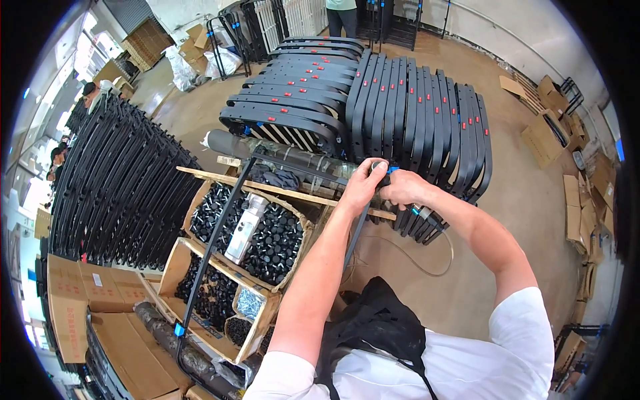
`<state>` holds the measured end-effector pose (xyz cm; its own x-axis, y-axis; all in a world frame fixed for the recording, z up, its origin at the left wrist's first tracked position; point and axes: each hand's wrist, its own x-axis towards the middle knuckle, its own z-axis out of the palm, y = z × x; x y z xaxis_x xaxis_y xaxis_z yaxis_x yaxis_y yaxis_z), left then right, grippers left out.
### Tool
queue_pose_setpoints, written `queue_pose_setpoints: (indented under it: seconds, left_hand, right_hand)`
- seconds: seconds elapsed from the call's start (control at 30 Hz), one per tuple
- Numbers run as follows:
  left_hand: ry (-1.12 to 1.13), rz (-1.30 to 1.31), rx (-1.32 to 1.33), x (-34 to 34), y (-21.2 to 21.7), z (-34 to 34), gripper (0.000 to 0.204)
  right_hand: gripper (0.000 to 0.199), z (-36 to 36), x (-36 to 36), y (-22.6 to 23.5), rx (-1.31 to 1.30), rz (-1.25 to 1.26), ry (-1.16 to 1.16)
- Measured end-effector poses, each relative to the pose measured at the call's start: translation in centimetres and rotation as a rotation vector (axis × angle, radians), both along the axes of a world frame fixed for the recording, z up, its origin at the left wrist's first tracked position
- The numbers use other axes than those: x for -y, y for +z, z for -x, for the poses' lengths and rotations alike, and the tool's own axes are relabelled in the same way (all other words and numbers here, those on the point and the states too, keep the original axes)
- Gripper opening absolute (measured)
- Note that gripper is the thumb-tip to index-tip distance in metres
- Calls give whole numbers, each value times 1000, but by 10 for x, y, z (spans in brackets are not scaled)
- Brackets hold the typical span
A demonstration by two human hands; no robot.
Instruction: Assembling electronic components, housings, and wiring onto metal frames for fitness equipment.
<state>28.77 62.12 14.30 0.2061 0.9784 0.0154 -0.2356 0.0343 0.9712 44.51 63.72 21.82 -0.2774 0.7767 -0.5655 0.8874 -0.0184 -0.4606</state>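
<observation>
Above the workshop floor (480,280), a black frame (212,245) spans the parts bin (267,319), likely keeping fasteners (250,303) reachable; beyond the bin, the left hand (360,188) clasps the frame's corner, apparently steadying it, but the right hand's (405,188) grip I cannot tell.

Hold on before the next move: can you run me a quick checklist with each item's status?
1. Left hand on the black tube frame: ok, at its far right corner.
2. Right hand beside it: ok, close to the left; what its fingers grip: cannot tell, hidden.
3. Blue clip on the frame's left tube: ok, in place near the lower bend.
4. Frame bearing on the wrapped roll behind the bins: cannot tell, it crosses over but contact is unclear.
5. Black knobs in stock: ok, plenty in the bin.
6. Thin cable clear of the feet: cannot tell, feet not visible.
</observation>
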Motion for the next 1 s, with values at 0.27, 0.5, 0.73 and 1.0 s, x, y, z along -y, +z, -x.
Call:
queue_pose_setpoints:
  seconds: [0.27,0.5,0.73,1.0]
  left_hand:
    - [-3,-15,11,-3,5,-4,40]
    - [69,-1,221,-14,0,11,34]
    - [330,-81,202,-53,41,136,29]
    - [651,-48,181,-130,37,326,24]
  right_hand:
    - [26,1,-8,-7,-36,40,-74]
    - [23,31,-17,-2,-54,-47,-53]
    - [37,166,-72,66,44,-213,339]
    - [44,363,-170,46,-68,-231,460]
